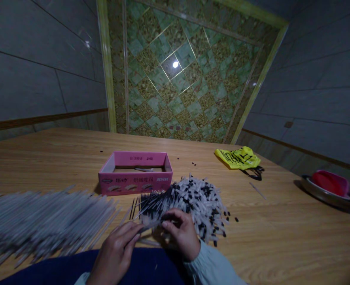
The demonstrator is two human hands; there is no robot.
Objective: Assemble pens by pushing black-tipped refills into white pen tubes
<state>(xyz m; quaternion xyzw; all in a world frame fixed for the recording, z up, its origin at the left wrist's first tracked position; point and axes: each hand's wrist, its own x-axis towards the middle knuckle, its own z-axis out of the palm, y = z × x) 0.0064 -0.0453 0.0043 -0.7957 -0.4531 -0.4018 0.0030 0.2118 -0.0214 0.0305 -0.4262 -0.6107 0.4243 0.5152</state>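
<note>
My left hand (118,247) is closed around one end of a thin, translucent grey plastic tube (150,226). My right hand (182,233) pinches the same tube near its other end; the exact tip is hidden by the fingers. Just beyond my hands lies a heap of short whitish pieces with black ends (203,204). A bundle of thin dark rods (151,204) joins that heap on its left side. To the left spreads a wide pile of long, thin translucent tubes (50,221).
A pink open box (136,185) stands behind the piles with a few thin pieces inside. At the right are a yellow bag (240,158), a single loose tube (258,190) and a metal pan (323,193) holding a red container (330,183). Small black bits dot the wooden table (281,237).
</note>
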